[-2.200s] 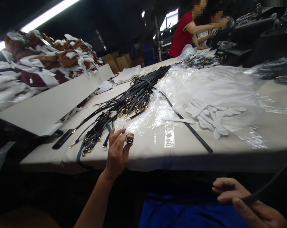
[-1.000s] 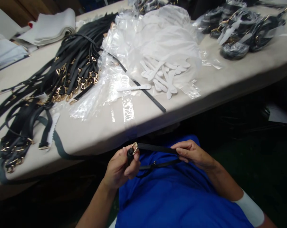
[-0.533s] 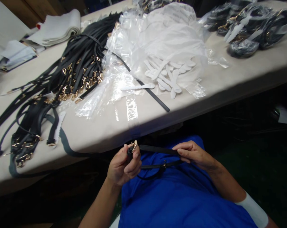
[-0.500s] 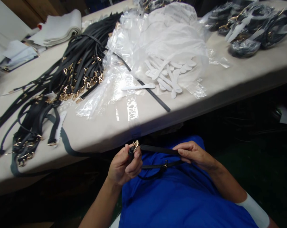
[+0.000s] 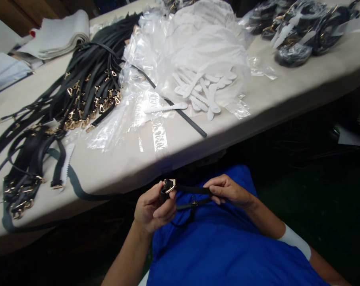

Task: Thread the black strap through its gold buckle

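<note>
Right at the near edge, over the person's blue garment (image 5: 227, 246), the left hand (image 5: 154, 204) is curled shut around one end of a black strap (image 5: 192, 189), fingers bunched over it. A gold buckle (image 5: 169, 185) shows just above the fingertips. The strap runs level across to the right hand (image 5: 224, 190), which pinches it between thumb and closed fingers. A thinner run of the same strap sags just beneath, between the two hands, with a small metal piece on it.

Beyond the hands is the pale surface (image 5: 198, 147). At its near left edge lies a tangled bundle of straps (image 5: 28, 167) with gold fittings, one dark length trailing along the edge. Further in, clear plastic bags (image 5: 129, 119) are spread flat. A lone strap (image 5: 182, 117) lies slantwise across them, with a white toothed strip (image 5: 165, 107) touching it. Just behind that sits a loose heap of white toothed strips (image 5: 200, 89) at the foot of a mound of white wrapping (image 5: 210, 43).

To the left of the mound, a long pile of black straps with gold clasps (image 5: 90, 87) stretches towards the far side. At the back left rests a stack of folded white cloth (image 5: 57, 35), and at the far right are bagged black coils (image 5: 302, 35).
</note>
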A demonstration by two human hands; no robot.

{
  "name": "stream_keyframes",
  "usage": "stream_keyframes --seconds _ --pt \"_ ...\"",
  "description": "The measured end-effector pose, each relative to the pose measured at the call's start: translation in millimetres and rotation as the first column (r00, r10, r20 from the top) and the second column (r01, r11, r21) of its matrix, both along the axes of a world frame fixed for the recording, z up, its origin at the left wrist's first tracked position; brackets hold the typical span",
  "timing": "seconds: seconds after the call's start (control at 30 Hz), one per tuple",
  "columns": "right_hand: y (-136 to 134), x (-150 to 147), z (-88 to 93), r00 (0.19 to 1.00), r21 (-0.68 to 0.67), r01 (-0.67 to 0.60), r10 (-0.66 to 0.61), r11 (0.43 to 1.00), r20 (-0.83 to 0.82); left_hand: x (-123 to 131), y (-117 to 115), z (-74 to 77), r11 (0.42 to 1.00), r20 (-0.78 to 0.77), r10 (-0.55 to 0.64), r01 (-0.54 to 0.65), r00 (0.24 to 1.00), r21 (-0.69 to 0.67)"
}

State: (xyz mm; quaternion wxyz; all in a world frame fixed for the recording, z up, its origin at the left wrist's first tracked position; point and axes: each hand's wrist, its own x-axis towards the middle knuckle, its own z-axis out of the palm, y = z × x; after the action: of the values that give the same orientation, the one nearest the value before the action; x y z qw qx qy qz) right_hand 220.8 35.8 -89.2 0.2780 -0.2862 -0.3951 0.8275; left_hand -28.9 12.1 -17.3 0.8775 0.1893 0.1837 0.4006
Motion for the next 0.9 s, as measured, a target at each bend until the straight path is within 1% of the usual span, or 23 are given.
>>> stream_keyframes --seconds 0.03,0.1,0.17,0.23,0.3,0.37,0.47,0.53,0.57,0.6,0.67,0.7,0.73,0.8,0.9 --pt "-1 -2 -2.6 0.999 -0.009 0.025 -0.026 1.000 -0.027 1 0 0.3 1.000 -0.012 0.006 -0.006 1.000 -0.006" --pt "-2 -8 -6.5 0.993 -0.031 0.087 -0.089 0.996 -0.076 3 1 2.3 1.000 -0.099 0.022 -0.021 0.995 0.010" --pt "-3 -14 -8.4 0.987 -0.052 0.115 -0.120 0.992 -0.106 5 2 5.2 0.999 -0.167 0.037 -0.031 0.985 0.041" --pt "-3 -21 -8.9 0.992 -0.041 0.090 -0.093 0.995 -0.088 7 3 7.6 0.997 -0.144 0.064 -0.056 0.987 0.056" --pt "-4 -29 -9.0 0.999 -0.001 0.036 -0.036 0.999 -0.037 10 3 8.5 0.993 -0.108 0.110 -0.105 0.988 0.050" --pt "-6 -37 -9.2 1.000 0.034 -0.011 0.011 0.999 -0.008 16 3 8.2 0.992 -0.120 0.128 -0.125 0.984 0.030" --pt "-11 -48 -9.1 0.996 0.053 -0.072 0.075 0.996 -0.051 29 5 8.4 0.997 -0.240 0.075 -0.069 0.968 0.036" --pt "-15 -52 -7.9 0.993 0.045 -0.072 0.076 0.996 -0.094 37 7 10.1 0.997 -0.372 0.080 -0.067 0.925 0.047" --pt "-16 -53 -6.8 0.993 0.036 -0.051 0.055 0.998 -0.103 39 8 11.1 0.995 -0.439 0.099 -0.082 0.893 0.057" --pt "-17 -53 -5.2 0.995 0.021 -0.003 0.006 1.000 -0.103 41 10 12.0 0.993 -0.498 0.114 -0.093 0.859 0.067" --pt "-16 -52 0.0 0.987 -0.016 0.132 -0.133 0.991 -0.089 41 12 12.4 0.994 -0.582 0.109 -0.086 0.806 0.067" --pt "-14 -50 3.8 0.975 -0.030 0.205 -0.207 0.978 -0.080 40 12 11.5 0.996 -0.599 0.093 -0.073 0.795 0.057" --pt "-13 -48 8.6 0.959 -0.038 0.272 -0.274 0.961 -0.072 38 12 9.8 0.997 -0.595 0.075 -0.061 0.800 0.043" --pt "-10 -45 20.4 0.929 -0.031 0.364 -0.365 0.931 -0.060 33 11 4.5 0.999 -0.538 0.045 -0.048 0.842 0.009" --pt "-6 -43 40.4 0.906 0.011 0.420 -0.419 0.907 -0.056 26 5 -3.6 0.999 -0.418 0.039 -0.048 0.908 -0.011"
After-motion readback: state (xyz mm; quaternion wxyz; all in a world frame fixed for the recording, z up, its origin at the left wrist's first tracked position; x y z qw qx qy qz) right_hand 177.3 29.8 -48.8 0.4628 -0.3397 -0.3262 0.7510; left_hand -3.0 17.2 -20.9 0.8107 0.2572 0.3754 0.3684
